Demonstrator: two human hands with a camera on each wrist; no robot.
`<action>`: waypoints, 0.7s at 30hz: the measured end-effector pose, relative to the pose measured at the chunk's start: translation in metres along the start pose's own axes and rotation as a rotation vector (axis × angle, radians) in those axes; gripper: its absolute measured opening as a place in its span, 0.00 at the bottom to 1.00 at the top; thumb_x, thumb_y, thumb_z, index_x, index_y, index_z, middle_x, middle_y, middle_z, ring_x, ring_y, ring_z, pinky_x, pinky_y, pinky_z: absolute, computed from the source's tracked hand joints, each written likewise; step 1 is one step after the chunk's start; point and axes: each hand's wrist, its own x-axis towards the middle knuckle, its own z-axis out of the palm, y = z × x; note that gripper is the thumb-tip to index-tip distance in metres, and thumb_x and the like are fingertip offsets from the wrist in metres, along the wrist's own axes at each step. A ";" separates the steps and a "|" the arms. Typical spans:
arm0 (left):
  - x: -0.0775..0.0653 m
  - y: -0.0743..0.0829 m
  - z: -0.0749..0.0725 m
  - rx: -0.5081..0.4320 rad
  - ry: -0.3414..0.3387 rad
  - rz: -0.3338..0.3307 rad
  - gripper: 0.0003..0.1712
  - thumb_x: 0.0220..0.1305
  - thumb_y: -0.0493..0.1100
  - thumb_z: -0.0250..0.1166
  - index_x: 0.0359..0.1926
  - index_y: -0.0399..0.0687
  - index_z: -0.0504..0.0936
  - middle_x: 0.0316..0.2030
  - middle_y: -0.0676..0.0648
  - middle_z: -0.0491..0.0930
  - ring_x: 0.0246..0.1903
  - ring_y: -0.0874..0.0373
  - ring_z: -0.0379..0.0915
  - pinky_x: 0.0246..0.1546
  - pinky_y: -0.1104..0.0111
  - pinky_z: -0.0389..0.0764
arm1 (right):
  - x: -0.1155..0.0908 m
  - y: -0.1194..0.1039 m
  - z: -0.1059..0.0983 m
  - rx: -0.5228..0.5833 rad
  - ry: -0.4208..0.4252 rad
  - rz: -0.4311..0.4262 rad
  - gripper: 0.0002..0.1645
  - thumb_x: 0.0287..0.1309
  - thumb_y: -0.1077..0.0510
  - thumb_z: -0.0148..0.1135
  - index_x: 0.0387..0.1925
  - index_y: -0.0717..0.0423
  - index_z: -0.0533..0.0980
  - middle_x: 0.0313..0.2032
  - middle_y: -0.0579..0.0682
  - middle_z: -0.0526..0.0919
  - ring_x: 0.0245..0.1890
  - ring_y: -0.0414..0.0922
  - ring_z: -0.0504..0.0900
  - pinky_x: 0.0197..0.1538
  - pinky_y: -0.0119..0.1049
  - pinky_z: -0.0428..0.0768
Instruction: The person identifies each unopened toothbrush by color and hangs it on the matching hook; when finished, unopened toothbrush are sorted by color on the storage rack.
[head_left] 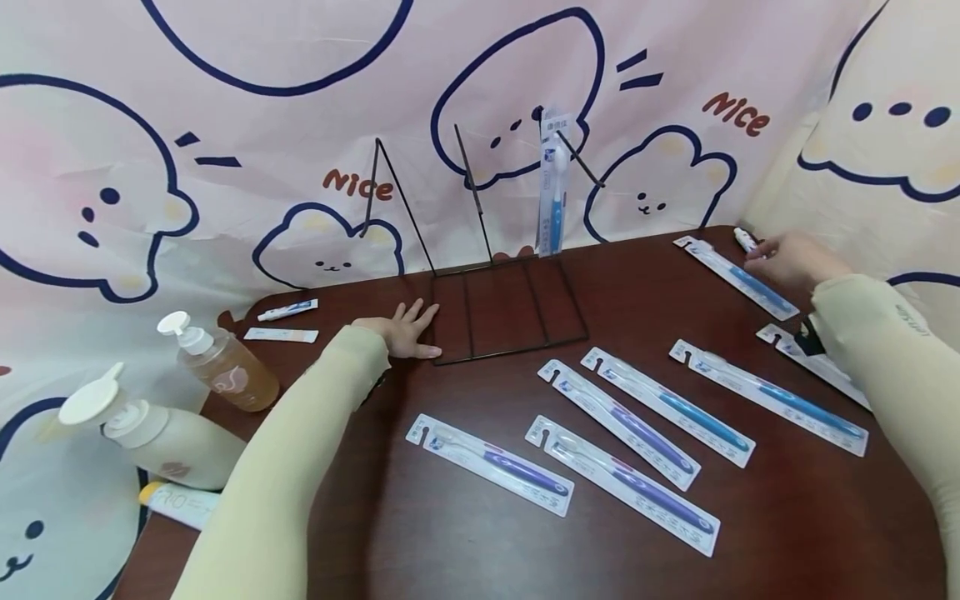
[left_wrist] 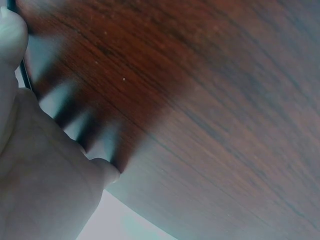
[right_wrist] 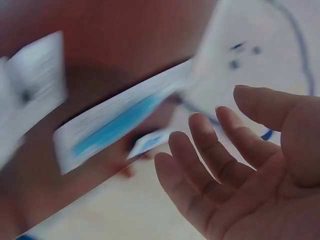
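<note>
Behind the brown table (head_left: 420, 554) hangs pink, cartoon-printed cloth (head_left: 300, 133).

Rack (head_left: 510, 352): metal wire, matt. Toothbrush packs (head_left: 491, 465): glossy clear plastic, paper-like backing. Tabletop (head_left: 637, 300): wood-grain, smooth, low sheen. Amber pump bottle (head_left: 243, 375): translucent plastic, smooth. Backdrop (head_left: 480, 46): creased matt cloth. Sleeves (head_left: 300, 458): matt cloth.

Rack (head_left: 536, 302) black; toothbrush handles (head_left: 525, 472) purple or blue; table (head_left: 465, 550) red-brown, wood-grained; sleeves (head_left: 281, 479) pale yellow.

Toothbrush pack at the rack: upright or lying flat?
Upright: in the head view, the toothbrush pack at the wire rack has its brush head above its handle.
</note>
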 end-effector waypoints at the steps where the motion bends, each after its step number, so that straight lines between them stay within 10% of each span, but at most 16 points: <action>1: -0.001 0.000 0.000 -0.002 0.001 0.002 0.54 0.59 0.70 0.47 0.70 0.57 0.24 0.69 0.42 0.19 0.66 0.38 0.16 0.59 0.40 0.41 | -0.002 0.008 0.001 -0.013 -0.018 0.022 0.38 0.61 0.38 0.50 0.55 0.69 0.69 0.50 0.73 0.68 0.46 0.64 0.68 0.41 0.56 0.71; 7: -0.004 -0.001 0.001 -0.017 0.011 0.006 0.54 0.60 0.69 0.48 0.71 0.56 0.25 0.69 0.41 0.20 0.66 0.38 0.17 0.58 0.39 0.42 | 0.011 0.035 0.017 -0.133 0.010 0.027 0.36 0.63 0.44 0.50 0.51 0.77 0.69 0.47 0.76 0.70 0.40 0.63 0.73 0.39 0.56 0.72; 13: -0.007 0.000 0.004 -0.030 0.016 -0.004 0.53 0.60 0.70 0.48 0.71 0.58 0.26 0.69 0.43 0.21 0.66 0.40 0.18 0.58 0.39 0.45 | 0.035 0.025 0.031 -0.272 0.087 0.007 0.29 0.60 0.50 0.53 0.38 0.78 0.74 0.27 0.67 0.76 0.26 0.56 0.73 0.32 0.50 0.72; 21: -0.004 0.002 0.001 -0.028 0.016 -0.014 0.55 0.57 0.72 0.49 0.71 0.60 0.26 0.69 0.44 0.21 0.67 0.41 0.17 0.58 0.39 0.45 | 0.042 0.008 0.041 -0.289 0.133 0.128 0.17 0.55 0.60 0.56 0.33 0.77 0.73 0.25 0.64 0.75 0.24 0.56 0.72 0.29 0.48 0.70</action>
